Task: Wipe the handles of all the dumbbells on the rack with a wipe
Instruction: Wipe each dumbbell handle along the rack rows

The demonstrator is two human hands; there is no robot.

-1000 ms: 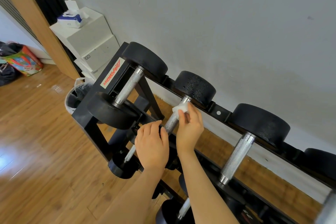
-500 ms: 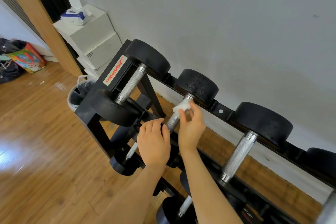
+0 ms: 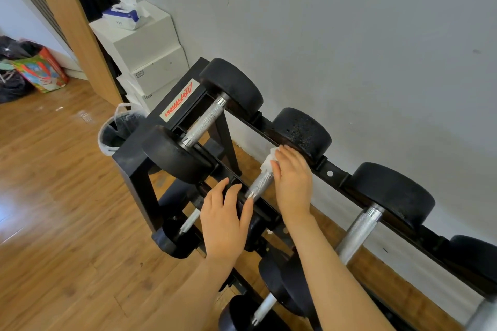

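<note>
White wipe: the wipe point(image 3: 269, 161) sits bunched against the far end of the knurled handle point(image 3: 260, 183) of the second dumbbell on the top tier, just below its far head point(image 3: 302, 131).
Head view, right hand: the right hand point(image 3: 291, 183) curls over the handle and presses the wipe onto it with fingers and thumb; how far the wipe wraps around the bar is hidden under the hand.
Head view, left hand: the left hand point(image 3: 224, 220) rests with fingers nearly straight on the dumbbell's near head, holding nothing, apparently steadying it.
Risk, wipe: the small wad could snag on the knurling or slip out beside the far head, leaving bare fingers rubbing steel.
Risk, coverage: the underside of the bar may be missed if the wipe only rides the top.
Risk, dumbbell: a hard push could roll or shift the dumbbell in its cradle; the left hand seems placed to prevent that.
Edges: the rack point(image 3: 134, 166) rails run close beside both heads, and the knuckles lie near the back rail.
Open room: bare handle lies free between the two hands; the first dumbbell handle point(image 3: 205, 122) and third dumbbell handle point(image 3: 359, 231) stand well apart on either side.
Lower tier: more dumbbells wait below the forearms, partly hidden.
</note>
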